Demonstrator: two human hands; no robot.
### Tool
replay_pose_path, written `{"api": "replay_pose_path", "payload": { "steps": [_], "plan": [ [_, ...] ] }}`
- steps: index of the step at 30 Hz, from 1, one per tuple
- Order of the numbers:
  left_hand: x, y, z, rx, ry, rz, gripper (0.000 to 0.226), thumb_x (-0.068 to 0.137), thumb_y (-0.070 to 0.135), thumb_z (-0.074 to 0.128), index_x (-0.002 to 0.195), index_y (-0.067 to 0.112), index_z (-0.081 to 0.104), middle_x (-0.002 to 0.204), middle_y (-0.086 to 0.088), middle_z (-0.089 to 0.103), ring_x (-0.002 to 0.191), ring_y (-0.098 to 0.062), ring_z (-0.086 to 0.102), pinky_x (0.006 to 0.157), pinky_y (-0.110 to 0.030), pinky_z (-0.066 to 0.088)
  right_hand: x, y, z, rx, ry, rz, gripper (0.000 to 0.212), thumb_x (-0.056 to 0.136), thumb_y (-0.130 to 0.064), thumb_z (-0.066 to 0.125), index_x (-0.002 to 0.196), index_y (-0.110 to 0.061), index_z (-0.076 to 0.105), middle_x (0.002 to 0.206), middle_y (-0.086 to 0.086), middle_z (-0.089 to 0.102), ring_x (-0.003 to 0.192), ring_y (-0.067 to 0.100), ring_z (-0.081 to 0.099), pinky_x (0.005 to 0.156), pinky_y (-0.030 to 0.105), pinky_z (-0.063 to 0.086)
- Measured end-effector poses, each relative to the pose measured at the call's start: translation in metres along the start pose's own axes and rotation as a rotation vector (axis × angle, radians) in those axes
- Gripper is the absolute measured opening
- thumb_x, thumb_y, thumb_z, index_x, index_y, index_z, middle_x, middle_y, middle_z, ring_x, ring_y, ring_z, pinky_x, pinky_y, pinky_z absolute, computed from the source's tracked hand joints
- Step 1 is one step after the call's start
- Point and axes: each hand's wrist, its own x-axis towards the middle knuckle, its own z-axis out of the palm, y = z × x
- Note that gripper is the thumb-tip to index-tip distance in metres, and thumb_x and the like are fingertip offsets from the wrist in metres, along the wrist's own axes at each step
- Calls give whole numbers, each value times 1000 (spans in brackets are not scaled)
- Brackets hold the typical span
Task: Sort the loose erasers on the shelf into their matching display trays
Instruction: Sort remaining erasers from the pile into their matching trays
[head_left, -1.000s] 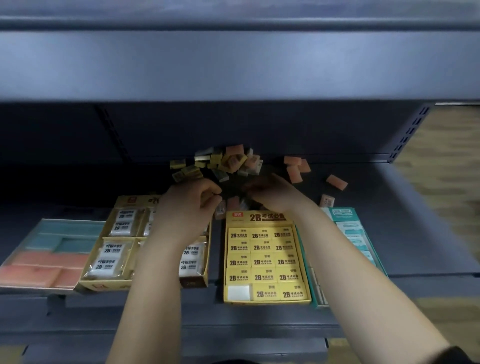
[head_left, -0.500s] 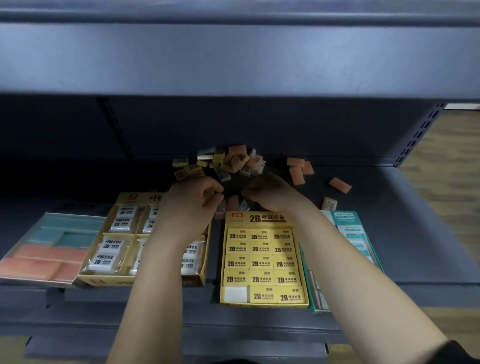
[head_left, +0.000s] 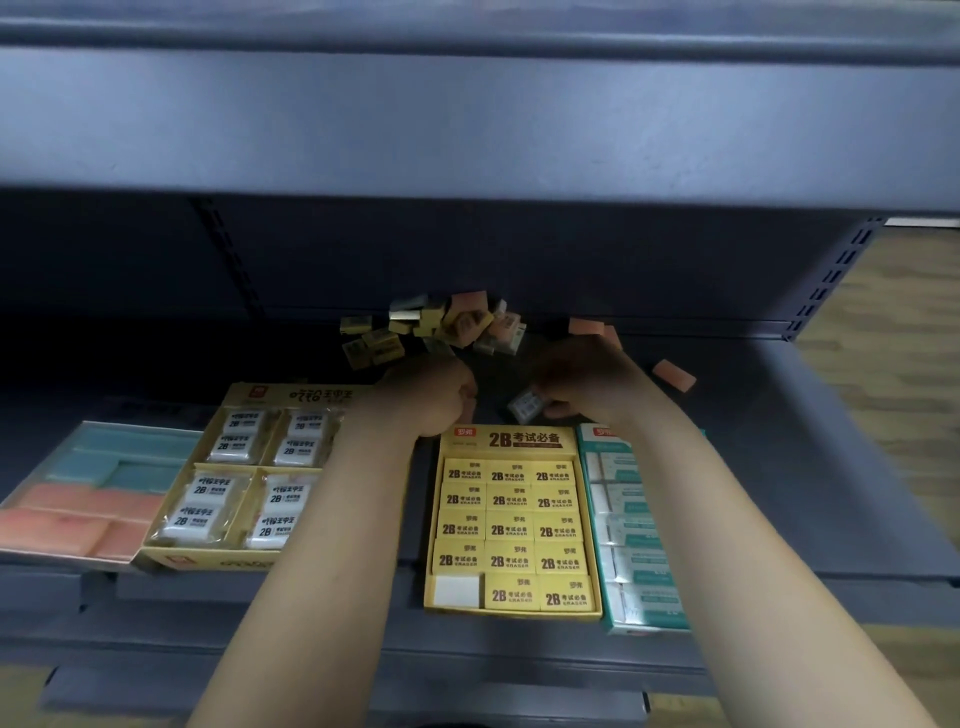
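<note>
now | left hand (head_left: 426, 395) curled, contents hidden | right hand (head_left: 587, 384) pinching wrapped eraser (head_left: 524, 405)

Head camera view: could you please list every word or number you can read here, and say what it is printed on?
"2B 考试必备": header of the yellow tray.
"2B ERASER": each yellow eraser in that tray.
"2B": wrapped white erasers in the left yellow box; remaining characters too blurred.
Too small to read: green tray, red logos, loose erasers.
</note>
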Motion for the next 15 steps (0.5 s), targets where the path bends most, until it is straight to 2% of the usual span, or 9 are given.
{"api": "replay_pose_path", "payload": {
  "steps": [2,4,8,10,13,15],
  "plan": [
    [3,3,0,-1,-2,-2,35,103,13,40,132,20,58,142,-5,50,128,-23,47,101,-34,41,-5,4,-3,45,13,7,21,92,-9,63,98,-28,62,101,-1,67,84,9,70,66,18,57],
    [5,3,2,-14,13,-12,35,102,12,41,131,21,59,143,-4,49,129,-23,46,102,-35,41,-10,6,-5,65,22,23,21,92,-10,63,102,-28,64,99,-3,68,81,6,70,65,16,56],
    [6,2,4,-31,35,-23,37,99,8,46,130,22,58,144,-4,46,132,-24,43,104,-36,40,-16,11,-8,113,11,36,22,90,-11,66,110,-21,66,99,-2,72,80,4,72,71,18,56],
    [7,0,4,-65,72,-4,33,98,9,50,126,21,61,137,-3,51,125,-21,48,98,-34,44,-18,11,-9,164,-2,41,22,90,-11,67,110,-20,67,100,-3,71,79,2,72,72,18,57],
    [9,-4,5,-131,129,35,28,96,7,54,118,22,65,120,0,57,108,-17,55,84,-31,51,-23,10,-9,314,-21,48,16,89,-10,68,101,-20,70,103,-1,72,85,9,73,83,27,59],
    [10,-7,5,-180,163,54,27,96,7,52,111,25,67,118,0,57,103,-15,56,78,-30,52,-26,9,-11,396,-53,48,16,88,-7,68,101,-15,73,102,3,74,88,12,73,83,26,59]
  ]
}}
